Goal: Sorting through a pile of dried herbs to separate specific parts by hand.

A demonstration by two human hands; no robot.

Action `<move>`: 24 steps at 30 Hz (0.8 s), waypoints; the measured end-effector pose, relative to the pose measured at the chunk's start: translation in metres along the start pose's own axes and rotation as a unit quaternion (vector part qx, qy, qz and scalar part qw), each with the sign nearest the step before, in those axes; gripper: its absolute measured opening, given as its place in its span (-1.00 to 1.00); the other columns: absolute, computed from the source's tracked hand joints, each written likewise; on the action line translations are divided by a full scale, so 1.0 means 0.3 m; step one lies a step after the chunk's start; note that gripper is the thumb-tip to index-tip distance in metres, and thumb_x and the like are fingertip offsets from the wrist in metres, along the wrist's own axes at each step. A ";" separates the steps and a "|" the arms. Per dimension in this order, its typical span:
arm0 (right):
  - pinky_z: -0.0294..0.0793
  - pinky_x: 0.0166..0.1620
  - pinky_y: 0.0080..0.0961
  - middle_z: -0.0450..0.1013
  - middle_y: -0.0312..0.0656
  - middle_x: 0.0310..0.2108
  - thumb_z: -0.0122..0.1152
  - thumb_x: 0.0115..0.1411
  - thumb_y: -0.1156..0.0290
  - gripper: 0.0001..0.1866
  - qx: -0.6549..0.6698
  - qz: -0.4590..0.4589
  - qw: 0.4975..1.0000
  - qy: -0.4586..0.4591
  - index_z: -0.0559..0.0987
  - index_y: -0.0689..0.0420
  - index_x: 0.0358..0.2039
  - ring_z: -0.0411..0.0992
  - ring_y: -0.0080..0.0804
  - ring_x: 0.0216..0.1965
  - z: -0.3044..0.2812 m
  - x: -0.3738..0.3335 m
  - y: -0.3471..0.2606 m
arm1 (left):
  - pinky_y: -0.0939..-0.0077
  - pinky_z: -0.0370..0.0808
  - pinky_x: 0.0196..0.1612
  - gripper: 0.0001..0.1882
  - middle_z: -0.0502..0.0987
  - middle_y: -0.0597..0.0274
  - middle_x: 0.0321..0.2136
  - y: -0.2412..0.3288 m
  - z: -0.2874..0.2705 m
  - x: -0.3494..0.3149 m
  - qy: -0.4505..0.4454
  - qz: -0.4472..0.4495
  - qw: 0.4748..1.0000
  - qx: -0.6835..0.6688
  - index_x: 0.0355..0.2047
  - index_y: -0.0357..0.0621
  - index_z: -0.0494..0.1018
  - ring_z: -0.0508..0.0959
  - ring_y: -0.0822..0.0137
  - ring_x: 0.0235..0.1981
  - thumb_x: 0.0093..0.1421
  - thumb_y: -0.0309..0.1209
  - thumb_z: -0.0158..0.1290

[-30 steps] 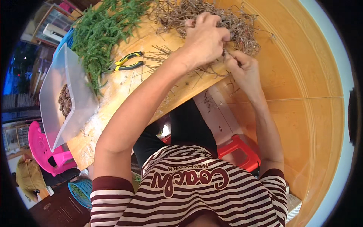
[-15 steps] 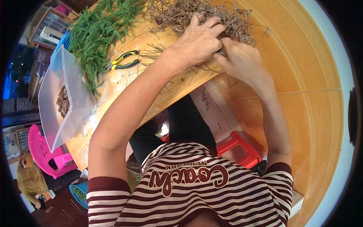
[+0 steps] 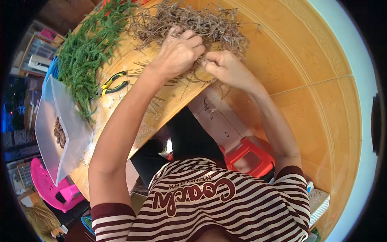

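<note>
Head view: brown wiry tangle (image 3: 189, 18), twelve o'clock. Left hand (image 3: 181, 50), curled at its near edge; right hand (image 3: 227, 68), pinched narrow, one o'clock, hands close together, presumably for fine control; contents indeterminable. Pliers (image 3: 114, 88), ten o'clock, seemingly for easy reach.

A red stool (image 3: 261, 151) stands on the pale floor (image 3: 217, 121) near a big, shiny orange-brown panel (image 3: 318, 121). A pink chair (image 3: 43, 183) is left of the wooden table (image 3: 159, 116).

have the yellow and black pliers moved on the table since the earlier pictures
No, the pliers keep the same spot on the table, just right of the green sprigs; only the view has shifted.
</note>
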State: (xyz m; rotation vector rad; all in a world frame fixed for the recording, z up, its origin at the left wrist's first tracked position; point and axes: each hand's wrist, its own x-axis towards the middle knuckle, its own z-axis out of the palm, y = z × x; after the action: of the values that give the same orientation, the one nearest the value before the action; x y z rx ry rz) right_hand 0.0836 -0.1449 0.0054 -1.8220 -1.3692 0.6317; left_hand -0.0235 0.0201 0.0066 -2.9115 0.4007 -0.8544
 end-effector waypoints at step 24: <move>0.27 -0.57 -0.62 0.42 -0.34 -0.60 0.01 0.23 0.36 -0.87 0.194 -0.075 0.978 0.032 0.46 0.14 -0.36 0.28 -0.68 -0.67 -0.053 -0.079 -0.136 | 0.21 0.15 0.04 -0.84 0.43 0.34 -0.29 -0.014 0.009 -0.043 -0.003 -0.075 0.997 0.021 -0.38 -0.03 0.48 0.38 0.32 -0.07 -0.05 -0.45 0.07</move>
State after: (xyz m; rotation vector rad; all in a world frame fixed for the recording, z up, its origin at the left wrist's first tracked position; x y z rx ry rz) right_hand 0.0650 -0.1663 0.0465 -1.4032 -1.2271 0.6983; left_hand -0.0316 0.0276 -0.0016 -2.9331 0.1637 -0.8616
